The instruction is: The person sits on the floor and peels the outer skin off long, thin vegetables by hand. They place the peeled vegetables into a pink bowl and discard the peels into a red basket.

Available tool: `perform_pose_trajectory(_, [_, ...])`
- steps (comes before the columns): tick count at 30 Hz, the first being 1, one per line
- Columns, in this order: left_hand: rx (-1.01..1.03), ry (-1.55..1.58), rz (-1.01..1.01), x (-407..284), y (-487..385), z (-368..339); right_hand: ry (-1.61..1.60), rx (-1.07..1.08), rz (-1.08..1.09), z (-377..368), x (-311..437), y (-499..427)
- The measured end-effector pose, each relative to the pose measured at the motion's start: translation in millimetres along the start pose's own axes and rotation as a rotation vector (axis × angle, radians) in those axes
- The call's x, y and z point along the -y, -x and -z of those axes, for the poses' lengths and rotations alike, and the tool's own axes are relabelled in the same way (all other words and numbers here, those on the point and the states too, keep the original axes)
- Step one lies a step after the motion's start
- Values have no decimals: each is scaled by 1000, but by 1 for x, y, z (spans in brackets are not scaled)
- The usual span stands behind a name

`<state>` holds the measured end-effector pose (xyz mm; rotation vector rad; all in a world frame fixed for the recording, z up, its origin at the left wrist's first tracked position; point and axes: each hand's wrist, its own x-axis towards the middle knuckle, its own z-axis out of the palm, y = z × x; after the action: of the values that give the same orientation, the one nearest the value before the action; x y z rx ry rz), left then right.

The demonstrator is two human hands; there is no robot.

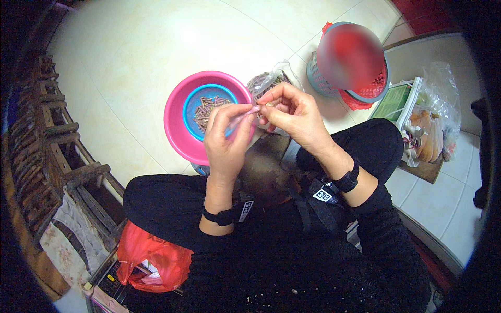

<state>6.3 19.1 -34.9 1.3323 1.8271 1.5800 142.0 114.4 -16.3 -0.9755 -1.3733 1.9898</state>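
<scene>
My left hand [226, 135] pinches a thin pale-purple pod [249, 112], probably a bean, between thumb and forefinger. At the pod's right end, the thumb and fingertips of my right hand [297, 115] close on it too. Below my left hand sits a pink plastic basin [176, 113] with a blue mesh strainer [188, 102] inside. Short cut pieces of purple pods [209, 109] lie in the strainer. Behind my right hand is a clear plastic bag [282, 71] of long purple pods [260, 81], partly hidden by the fingers.
A grey slotted basket [319, 78] lined with a red bag [362, 105] stands at the back right, partly blurred. Right of my knee are a pumpkin [426, 133] and garlic bulbs [415, 131]. Wooden furniture [74, 137] runs along the left, near a red plastic bag [156, 258].
</scene>
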Motion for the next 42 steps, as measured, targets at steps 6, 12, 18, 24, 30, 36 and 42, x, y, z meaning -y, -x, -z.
perform_pose_trajectory(6, [-20,-101,-86,1,0,-1,377,-56,262,-2,2,3])
perform_pose_trajectory(12, [-1,-163,-90,-3,2,-2,575,-75,349,-5,0,4])
perform_pose_trajectory(18, [27,-164,-55,-1,4,-1,609,-70,280,-7,2,5])
perform_pose_trajectory(24, [83,-265,-125,0,6,1,672,-20,211,-4,6,4])
perform_pose_trajectory(30, [83,-245,-127,0,7,-4,665,-59,249,-4,-6,1])
perform_pose_trajectory(36, [57,-222,-139,3,7,-6,412,-53,143,-4,-20,-2])
perform_pose_trajectory(42, [10,-157,-102,3,8,-7,-21,9,-6,-6,-23,-2])
